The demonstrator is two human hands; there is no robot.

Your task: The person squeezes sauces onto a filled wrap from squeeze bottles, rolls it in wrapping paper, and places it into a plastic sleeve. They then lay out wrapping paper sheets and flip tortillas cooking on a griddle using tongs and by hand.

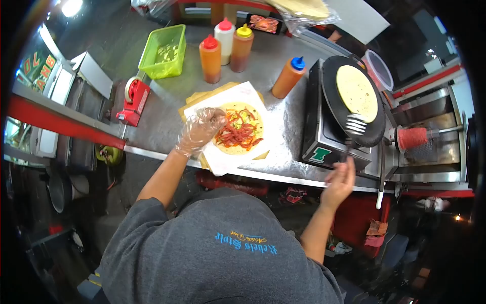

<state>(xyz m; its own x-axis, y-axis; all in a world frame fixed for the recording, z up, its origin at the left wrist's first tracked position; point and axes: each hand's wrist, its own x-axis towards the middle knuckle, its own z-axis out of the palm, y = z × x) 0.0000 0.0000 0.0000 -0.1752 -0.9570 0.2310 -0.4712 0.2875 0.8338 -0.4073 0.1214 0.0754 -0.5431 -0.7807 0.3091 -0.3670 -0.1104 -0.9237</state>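
Observation:
My left hand (201,130), in a clear plastic glove, is at the left edge of a flatbread (232,150) topped with red strips (240,133) and bits of green and yellow. Its fingers are bent together by the filling; what they hold, if anything, is hidden. White paper (220,165) lies under the flatbread, over brown sheets. My right hand (343,178), bare, grips the handle of a slotted metal spatula (356,124). The spatula's head is at the lower edge of another flatbread (357,91) on a round black griddle (331,96).
Sauce bottles (210,63) stand behind the paper, and one with a blue cap (289,78) is left of the griddle. A green container (163,55) and a red tape dispenser (134,101) are at the left. Meat on a spit (412,138) is at the right.

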